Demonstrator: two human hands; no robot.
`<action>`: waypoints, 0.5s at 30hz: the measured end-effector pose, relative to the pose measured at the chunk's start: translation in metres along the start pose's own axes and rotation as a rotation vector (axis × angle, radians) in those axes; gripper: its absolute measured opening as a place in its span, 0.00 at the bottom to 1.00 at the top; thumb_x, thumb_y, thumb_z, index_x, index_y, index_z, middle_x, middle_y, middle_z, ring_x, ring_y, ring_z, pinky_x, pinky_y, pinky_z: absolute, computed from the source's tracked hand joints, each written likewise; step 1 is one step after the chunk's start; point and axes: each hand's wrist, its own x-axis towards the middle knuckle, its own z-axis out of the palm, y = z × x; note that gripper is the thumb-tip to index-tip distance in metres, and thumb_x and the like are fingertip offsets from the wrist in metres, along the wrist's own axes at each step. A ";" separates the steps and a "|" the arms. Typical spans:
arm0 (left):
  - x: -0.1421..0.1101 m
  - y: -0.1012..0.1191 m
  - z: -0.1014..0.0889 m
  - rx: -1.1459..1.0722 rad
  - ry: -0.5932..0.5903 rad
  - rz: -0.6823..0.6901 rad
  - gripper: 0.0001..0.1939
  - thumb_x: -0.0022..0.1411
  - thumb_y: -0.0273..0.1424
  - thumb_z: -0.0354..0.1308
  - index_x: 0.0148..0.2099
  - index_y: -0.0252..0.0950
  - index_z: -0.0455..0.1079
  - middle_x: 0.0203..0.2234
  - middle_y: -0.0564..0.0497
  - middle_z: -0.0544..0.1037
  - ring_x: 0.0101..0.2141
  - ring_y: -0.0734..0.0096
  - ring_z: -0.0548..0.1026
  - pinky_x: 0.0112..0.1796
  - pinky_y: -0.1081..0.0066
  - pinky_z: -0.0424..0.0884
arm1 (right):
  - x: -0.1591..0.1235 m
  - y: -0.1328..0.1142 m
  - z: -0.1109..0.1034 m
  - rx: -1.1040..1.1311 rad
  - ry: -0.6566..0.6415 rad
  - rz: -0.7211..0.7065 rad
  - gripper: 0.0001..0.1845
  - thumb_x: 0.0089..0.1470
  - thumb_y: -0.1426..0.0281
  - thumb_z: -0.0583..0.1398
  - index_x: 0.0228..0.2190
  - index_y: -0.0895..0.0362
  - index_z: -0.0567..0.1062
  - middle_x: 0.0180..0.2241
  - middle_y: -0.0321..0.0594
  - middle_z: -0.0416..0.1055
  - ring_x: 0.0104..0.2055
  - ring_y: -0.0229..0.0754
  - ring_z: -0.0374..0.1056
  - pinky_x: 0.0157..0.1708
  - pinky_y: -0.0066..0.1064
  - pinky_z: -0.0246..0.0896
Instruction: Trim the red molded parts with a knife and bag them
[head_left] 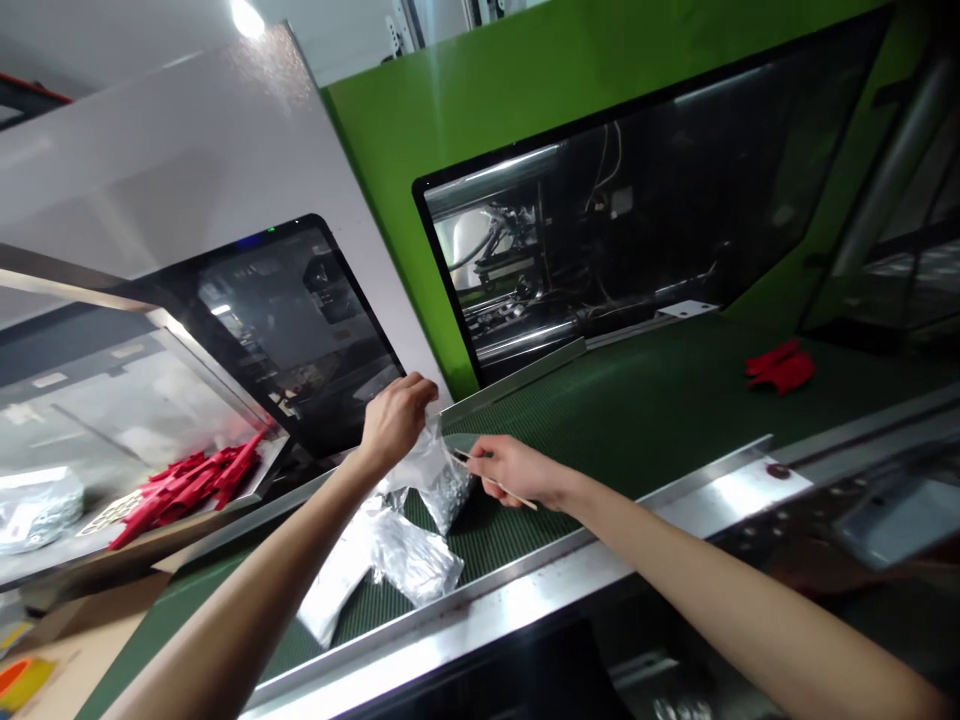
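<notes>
Both forearms reach over the steel rail. Left hand (396, 420) fingers pinch a clear, crinkled plastic bag (439, 480) of small silvery parts; right hand (517, 470) fingers grip a thin stick (517, 493).

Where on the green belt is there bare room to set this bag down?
Bare belt lies between the right hand and the red plastic parts, along the steel rail. It is crowded under the left hand, where clear plastic bags pile up.
</notes>
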 end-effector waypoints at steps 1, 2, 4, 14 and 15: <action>-0.001 -0.002 0.000 0.002 0.003 -0.017 0.07 0.69 0.26 0.51 0.44 0.33 0.70 0.39 0.48 0.74 0.39 0.68 0.73 0.39 0.65 0.73 | -0.005 0.002 -0.001 -0.005 -0.011 0.006 0.14 0.64 0.61 0.57 0.40 0.61 0.71 0.26 0.30 0.65 0.19 0.27 0.57 0.16 0.19 0.55; -0.003 -0.003 -0.001 0.002 -0.004 -0.020 0.07 0.69 0.27 0.50 0.44 0.33 0.70 0.40 0.48 0.74 0.39 0.68 0.73 0.39 0.65 0.73 | -0.009 0.004 -0.002 -0.010 -0.011 0.011 0.14 0.64 0.61 0.57 0.40 0.61 0.71 0.25 0.29 0.65 0.18 0.26 0.56 0.16 0.19 0.54; -0.006 -0.004 -0.004 -0.005 -0.058 0.013 0.08 0.70 0.28 0.50 0.45 0.33 0.69 0.40 0.48 0.74 0.39 0.68 0.73 0.40 0.64 0.73 | -0.016 0.007 -0.007 -0.018 0.020 0.017 0.14 0.65 0.61 0.56 0.40 0.61 0.71 0.25 0.29 0.65 0.18 0.26 0.56 0.15 0.19 0.53; -0.016 -0.009 -0.014 0.093 -0.518 0.070 0.25 0.62 0.49 0.58 0.51 0.35 0.70 0.41 0.45 0.76 0.41 0.61 0.75 0.42 0.57 0.73 | -0.023 0.008 -0.001 -0.073 0.162 -0.002 0.17 0.65 0.59 0.54 0.42 0.60 0.70 0.25 0.30 0.66 0.18 0.27 0.56 0.16 0.20 0.54; -0.017 -0.010 -0.015 0.125 -0.536 0.058 0.24 0.60 0.49 0.60 0.49 0.35 0.71 0.42 0.45 0.75 0.43 0.59 0.74 0.43 0.55 0.73 | -0.024 0.008 0.002 -0.083 0.167 -0.007 0.17 0.66 0.58 0.54 0.42 0.60 0.70 0.25 0.30 0.66 0.17 0.27 0.56 0.16 0.20 0.54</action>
